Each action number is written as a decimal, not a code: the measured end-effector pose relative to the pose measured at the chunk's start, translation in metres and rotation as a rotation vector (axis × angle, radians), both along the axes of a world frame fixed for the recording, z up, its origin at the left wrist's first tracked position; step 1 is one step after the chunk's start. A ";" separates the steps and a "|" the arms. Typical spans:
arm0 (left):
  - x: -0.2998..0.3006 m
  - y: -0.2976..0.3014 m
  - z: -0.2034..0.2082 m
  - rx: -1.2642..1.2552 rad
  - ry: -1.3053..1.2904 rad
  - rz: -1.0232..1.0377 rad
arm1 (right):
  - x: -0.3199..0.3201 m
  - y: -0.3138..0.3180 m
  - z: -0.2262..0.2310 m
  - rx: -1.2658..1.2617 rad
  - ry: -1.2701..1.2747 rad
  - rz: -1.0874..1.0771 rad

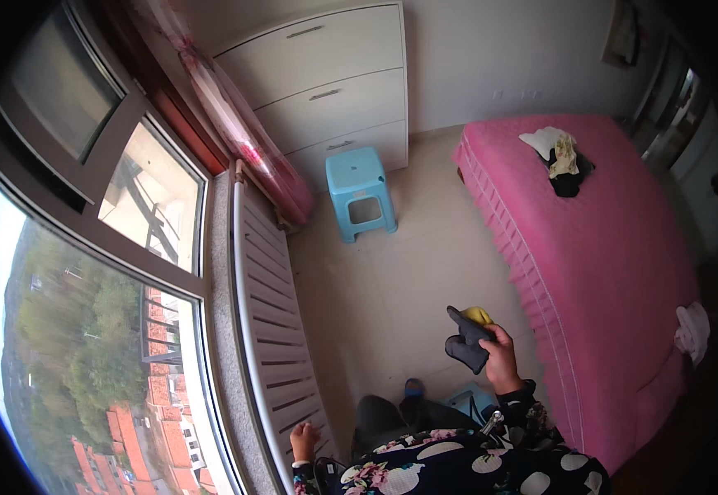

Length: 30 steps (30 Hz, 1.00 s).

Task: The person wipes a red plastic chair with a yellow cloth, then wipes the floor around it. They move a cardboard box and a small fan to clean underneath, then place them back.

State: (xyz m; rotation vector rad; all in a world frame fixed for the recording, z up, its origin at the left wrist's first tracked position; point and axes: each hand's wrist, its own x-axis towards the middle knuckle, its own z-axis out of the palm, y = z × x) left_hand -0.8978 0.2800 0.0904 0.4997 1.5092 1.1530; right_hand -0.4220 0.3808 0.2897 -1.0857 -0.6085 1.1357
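My right hand [503, 363] is closed on dark grey socks [468, 351], gripping them at one edge with the thumb on top. Two grey flaps stick out to the left, and a yellow piece of cloth [479, 315] shows behind them. All of this is held above the tiled floor, between the bed and the radiator. Down by the near end of the white radiator [281, 346], my left hand [304, 441] hangs with its fingers loosely bent and apart, and nothing shows in it.
A pink-covered bed [590, 272] fills the right side, with a small heap of white, beige and black cloth [564, 161] on it. A blue plastic stool [357, 172] stands before a white cabinet [326, 74]. Something light blue [462, 402] sits by my legs. Windows line the left.
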 end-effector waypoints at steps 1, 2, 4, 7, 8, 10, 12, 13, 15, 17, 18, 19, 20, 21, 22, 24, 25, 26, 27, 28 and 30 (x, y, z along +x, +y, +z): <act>0.005 0.024 0.007 -0.030 0.013 0.006 | 0.003 0.011 0.003 0.041 -0.002 0.009; 0.008 0.047 0.015 -0.042 0.058 -0.032 | 0.004 0.024 0.006 0.042 -0.011 -0.005; 0.006 0.091 0.032 -0.012 0.097 -0.094 | -0.003 0.055 0.014 0.055 -0.017 -0.021; 0.009 0.158 0.041 0.021 0.099 -0.170 | -0.006 0.091 0.029 0.075 -0.056 -0.072; 0.009 0.189 0.039 0.023 0.103 -0.192 | -0.004 0.102 0.036 0.082 -0.087 -0.107; 0.004 0.253 0.044 -0.009 0.195 -0.271 | -0.011 0.130 0.051 0.100 -0.149 -0.146; 0.009 0.318 0.055 0.031 0.218 -0.299 | -0.018 0.155 0.071 0.114 -0.117 -0.223; 0.012 0.347 0.061 0.020 0.248 -0.316 | -0.020 0.164 0.080 0.122 -0.127 -0.273; 0.021 0.402 0.076 0.115 0.182 -0.370 | -0.020 0.181 0.094 0.150 -0.158 -0.329; 0.024 0.452 0.093 0.168 0.176 -0.431 | -0.019 0.199 0.101 0.164 -0.258 -0.382; 0.030 0.473 0.100 0.171 0.204 -0.473 | -0.016 0.207 0.102 0.169 -0.249 -0.404; 0.035 0.490 0.107 0.179 0.246 -0.520 | -0.015 0.212 0.103 0.151 -0.246 -0.437; 0.039 0.507 0.115 0.175 0.231 -0.541 | -0.014 0.217 0.103 0.167 -0.225 -0.447; 0.041 0.518 0.120 0.166 0.200 -0.539 | -0.014 0.219 0.103 0.166 -0.214 -0.469; 0.044 0.531 0.125 0.170 0.180 -0.539 | -0.013 0.224 0.103 0.167 -0.204 -0.492; 0.052 0.559 0.131 0.183 0.143 -0.544 | -0.008 0.240 0.103 0.197 -0.148 -0.513; 0.056 0.570 0.132 0.186 0.126 -0.552 | -0.004 0.246 0.103 0.209 -0.124 -0.526; 0.063 0.582 0.131 0.198 0.119 -0.569 | 0.003 0.254 0.103 0.202 -0.128 -0.537; 0.070 0.593 0.131 0.168 0.089 -0.573 | 0.009 0.263 0.104 0.190 -0.139 -0.555; 0.077 0.605 0.131 0.152 0.068 -0.580 | 0.016 0.273 0.105 0.189 -0.127 -0.568; 0.091 0.634 0.133 0.127 0.067 -0.616 | 0.029 0.295 0.109 0.194 -0.036 -0.594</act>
